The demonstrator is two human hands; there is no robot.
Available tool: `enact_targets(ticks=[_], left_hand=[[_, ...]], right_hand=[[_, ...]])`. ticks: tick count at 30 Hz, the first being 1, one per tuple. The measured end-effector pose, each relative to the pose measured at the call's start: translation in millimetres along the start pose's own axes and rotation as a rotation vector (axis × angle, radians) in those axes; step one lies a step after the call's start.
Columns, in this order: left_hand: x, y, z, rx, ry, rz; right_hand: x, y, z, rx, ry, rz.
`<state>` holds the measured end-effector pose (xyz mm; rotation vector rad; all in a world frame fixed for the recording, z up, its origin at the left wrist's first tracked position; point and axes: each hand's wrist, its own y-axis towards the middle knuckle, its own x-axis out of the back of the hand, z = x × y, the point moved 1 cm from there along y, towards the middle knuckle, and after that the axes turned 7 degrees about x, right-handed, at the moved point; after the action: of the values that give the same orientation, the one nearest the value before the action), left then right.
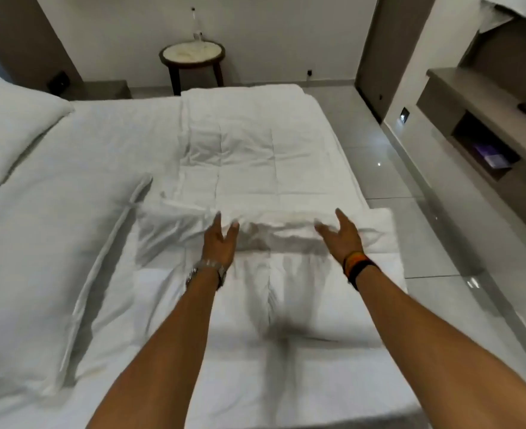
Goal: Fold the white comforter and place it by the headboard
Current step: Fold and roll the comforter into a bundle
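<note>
Stretched lengthwise down the right half of the white-sheeted bed, the white quilted comforter lies as a long band running from the near edge toward twelve o'clock, where its far end reaches the foot-side corner of the mattress near the round dark-wood side table with a pale stone top. Across the middle of the band a bunched ridge of fabric rises, and both hands meet the comforter at that ridge. The left hand, with a silver metal wristwatch on its wrist, has its fingers spread and its fingertips touching the fold at roughly eleven o'clock from the frame centre; it is unclenched and grips nothing that can be seen. The right hand, wearing a black band with orange and yellow stripes, is likewise spread loose, palm turned inward, resting against the ridge at about one o'clock. Whether either thumb pinches cloth underneath cannot be told, since the motion blur softens the fabric there.

At nine to ten o'clock a plump white pillow sits on the sheet, well apart from the comforter. A narrow white strip of folded bedding runs diagonally just beside the comforter's left edge. At three o'clock, across the glossy grey tiled floor, stands a grey-brown built-in shelf unit.
</note>
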<state>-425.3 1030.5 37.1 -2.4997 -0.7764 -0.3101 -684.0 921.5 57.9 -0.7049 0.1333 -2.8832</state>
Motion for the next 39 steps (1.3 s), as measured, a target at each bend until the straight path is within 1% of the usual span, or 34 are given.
enact_targets(ticks=[1, 3, 4, 5, 6, 7, 8, 9, 11, 13, 15, 17, 19, 24, 27, 32, 34, 36, 38, 39], left_hand=[[-3, 16, 29, 0.111, 0.129, 0.004], [1, 21, 101, 0.339, 0.441, -0.049], [5, 12, 135, 0.417, 0.559, -0.099], [9, 0, 158, 0.475, 0.591, -0.199], [12, -14, 177, 0.535, 0.531, -0.324], [13, -27, 186, 0.613, 0.417, -0.434], [11, -33, 190, 0.7, 0.287, -0.487], [7, -32, 188, 0.753, 0.157, -0.489], [0, -25, 167, 0.806, -0.123, -0.471], [-5, -9, 147, 0.829, -0.347, -0.499], [-7, 3, 141, 0.829, -0.45, -0.536], [-9, 7, 152, 0.775, -0.512, -0.553], [-11, 3, 162, 0.713, -0.568, -0.563], [-8, -37, 159, 0.54, -0.585, -0.6], [-4, -93, 152, 0.466, -0.585, -0.609], [12, -242, 169, 0.486, -0.556, -0.596], [26, -297, 177, 0.476, -0.506, -0.582], [44, -344, 186, 0.513, -0.435, -0.587], [57, -376, 190, 0.571, -0.416, -0.565], [63, -386, 186, 0.594, -0.43, -0.545]], right_hand=[[-9, -2, -20, 0.026, -0.036, 0.005], [-17, -29, -69, 0.011, -0.205, -0.082], [-19, -47, -96, -0.044, -0.298, -0.156], [-19, -66, -119, -0.147, -0.338, -0.238], [-19, -83, -137, -0.287, -0.321, -0.309], [-20, -96, -149, -0.434, -0.27, -0.361], [-24, -100, -155, -0.55, -0.203, -0.377], [-28, -98, -155, -0.605, -0.133, -0.365], [-40, -84, -146, -0.586, -0.021, -0.326], [-49, -62, -135, -0.557, 0.048, -0.315], [-55, -43, -136, -0.576, 0.056, -0.326], [-59, -33, -145, -0.578, 0.061, -0.366], [-60, -30, -156, -0.542, 0.067, -0.397], [-47, -54, -155, -0.435, 0.108, -0.388], [-19, -97, -147, -0.392, 0.136, -0.346], [34, -222, -145, -0.338, 0.174, -0.255], [51, -279, -146, -0.354, 0.16, -0.221], [59, -332, -146, -0.428, 0.12, -0.161], [64, -368, -140, -0.482, 0.073, -0.145], [67, -377, -131, -0.48, 0.044, -0.141]])
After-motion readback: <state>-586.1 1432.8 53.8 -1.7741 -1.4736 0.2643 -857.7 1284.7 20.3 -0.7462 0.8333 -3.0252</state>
